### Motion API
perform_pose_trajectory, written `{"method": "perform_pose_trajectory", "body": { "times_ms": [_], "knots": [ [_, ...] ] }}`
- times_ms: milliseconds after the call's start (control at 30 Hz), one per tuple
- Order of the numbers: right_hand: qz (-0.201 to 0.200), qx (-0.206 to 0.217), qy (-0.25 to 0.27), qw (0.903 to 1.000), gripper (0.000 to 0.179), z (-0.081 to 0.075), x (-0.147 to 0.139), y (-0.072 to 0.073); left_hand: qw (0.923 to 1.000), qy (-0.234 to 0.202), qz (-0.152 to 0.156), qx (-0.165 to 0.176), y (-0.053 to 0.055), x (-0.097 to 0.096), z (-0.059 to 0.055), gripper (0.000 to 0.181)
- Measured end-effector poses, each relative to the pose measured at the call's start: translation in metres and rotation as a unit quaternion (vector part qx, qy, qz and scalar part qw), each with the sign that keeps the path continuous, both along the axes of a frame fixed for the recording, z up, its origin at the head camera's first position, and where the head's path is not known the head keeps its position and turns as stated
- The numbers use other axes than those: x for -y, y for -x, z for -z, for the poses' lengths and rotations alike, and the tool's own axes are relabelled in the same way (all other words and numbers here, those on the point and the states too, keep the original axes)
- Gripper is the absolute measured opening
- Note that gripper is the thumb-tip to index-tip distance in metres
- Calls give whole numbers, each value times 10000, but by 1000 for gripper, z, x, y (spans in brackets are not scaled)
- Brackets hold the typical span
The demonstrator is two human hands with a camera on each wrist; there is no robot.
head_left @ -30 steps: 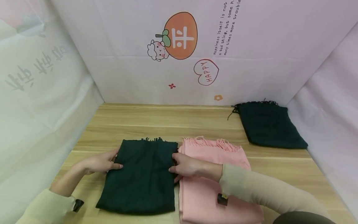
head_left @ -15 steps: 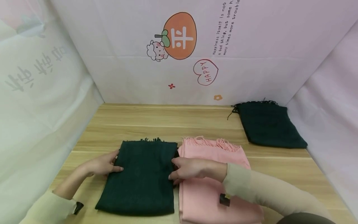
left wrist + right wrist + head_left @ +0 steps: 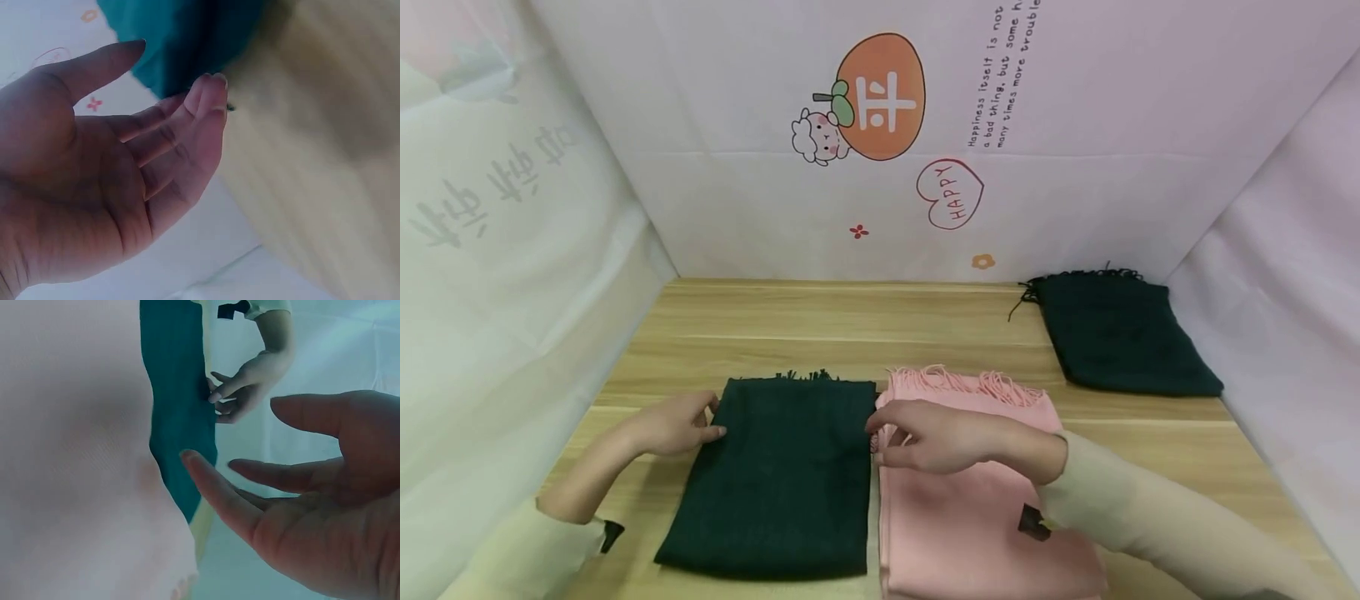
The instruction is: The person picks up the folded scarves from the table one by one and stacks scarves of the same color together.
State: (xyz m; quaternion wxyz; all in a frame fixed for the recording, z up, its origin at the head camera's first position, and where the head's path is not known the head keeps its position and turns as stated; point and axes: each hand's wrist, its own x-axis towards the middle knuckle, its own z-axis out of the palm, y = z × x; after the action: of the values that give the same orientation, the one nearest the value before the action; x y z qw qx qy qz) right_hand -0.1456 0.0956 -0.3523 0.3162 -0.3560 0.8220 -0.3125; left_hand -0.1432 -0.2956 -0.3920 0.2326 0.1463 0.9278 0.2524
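Note:
A dark green folded scarf (image 3: 782,475) with short fringe along its far edge lies flat in the head view. At its left edge is my left hand (image 3: 673,425), thumb by the cloth. In the left wrist view, the thumb and fingers of that left hand (image 3: 106,156) stand apart with no cloth between them. My right hand (image 3: 936,435) hovers over the pink folded scarf (image 3: 985,533), fingertips near the green scarf's right edge. The right wrist view shows the right hand (image 3: 312,500) with its fingers spread and nothing held.
Another dark green fringed scarf (image 3: 1123,333) lies folded at the back right of the wooden table (image 3: 820,325). White printed cloth walls (image 3: 737,208) stand at the back and both sides.
My right hand has let go of the green scarf's right edge and moved up and right over the pink one. My left hand's grip has loosened at the left edge.

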Motion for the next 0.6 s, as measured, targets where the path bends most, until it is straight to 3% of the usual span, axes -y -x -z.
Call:
{"method": "perform_pose_trajectory", "body": {
  "times_ms": [167,267,333,433,533,600],
  "knots": [
    [65,-1292,291,9912,33,-10,-12,4,9983,137,53,-565,11,-8,-14,32],
    [180,-2017,415,9784,31,-13,-20,10,9880,347,226,-1490,19,-15,-16,38],
    [210,-2466,482,9677,32,-12,-25,16,9732,537,355,-2208,24,-22,-15,45],
    [223,-3084,536,9495,35,-9,-34,24,9418,762,558,-3227,33,-34,-15,55],
    [244,-3642,412,9301,41,-6,-43,31,9171,748,696,-3852,40,-47,-17,59],
    [284,-3920,240,9192,46,-4,-49,35,9082,722,763,-4052,45,-55,-17,60]
  ]
}}
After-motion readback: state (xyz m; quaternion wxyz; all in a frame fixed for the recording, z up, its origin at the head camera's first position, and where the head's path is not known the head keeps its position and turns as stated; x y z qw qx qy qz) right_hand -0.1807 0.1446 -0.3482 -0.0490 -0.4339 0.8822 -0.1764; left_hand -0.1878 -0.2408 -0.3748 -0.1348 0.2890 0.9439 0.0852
